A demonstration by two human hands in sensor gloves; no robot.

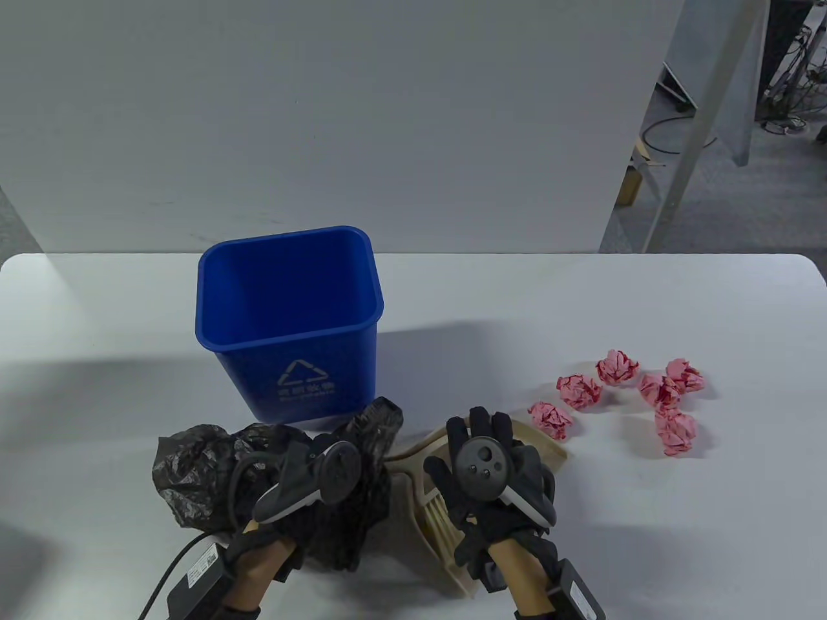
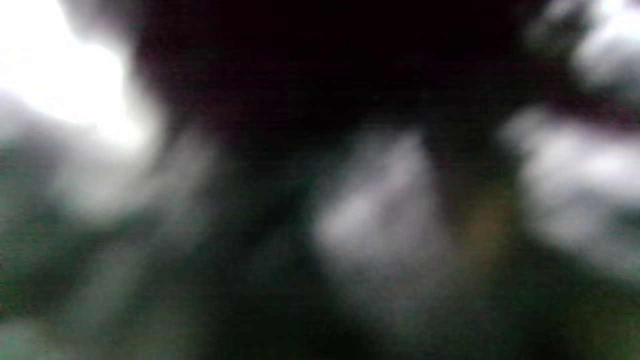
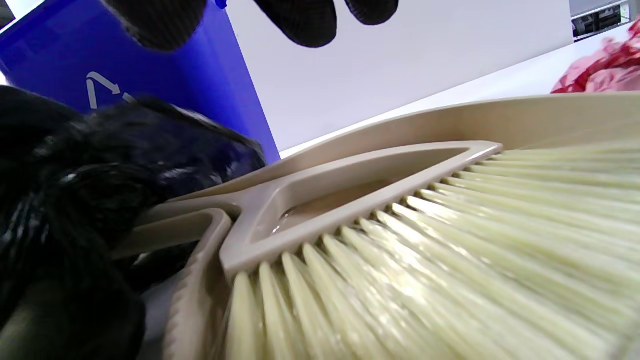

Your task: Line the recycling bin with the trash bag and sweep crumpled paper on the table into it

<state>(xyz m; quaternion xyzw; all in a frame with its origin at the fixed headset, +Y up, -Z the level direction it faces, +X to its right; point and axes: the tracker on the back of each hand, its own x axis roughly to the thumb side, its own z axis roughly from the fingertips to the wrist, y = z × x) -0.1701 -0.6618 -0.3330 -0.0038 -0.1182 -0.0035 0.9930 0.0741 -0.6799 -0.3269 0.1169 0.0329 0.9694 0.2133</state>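
Gripping crinkled black plastic bag (image 1: 194, 471), left hand (image 1: 310, 481), smooth blue bin (image 1: 291, 323)

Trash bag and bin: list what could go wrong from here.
1. The black trash bag is bunched under the left hand; opened one-handed, it may seat poorly in the unlined blue bin.
2. The bag overlaps the beige dustpan and brush, so lifting it could drag them.
3. A shifting dustpan could scatter the nearby pink paper balls.

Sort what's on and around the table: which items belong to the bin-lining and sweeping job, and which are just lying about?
Job:
blue recycling bin, unlined
black trash bag, at the left hand
six pink paper balls
beige brush and dustpan, under the right hand

Lying about:
cables on the floor, beyond the table
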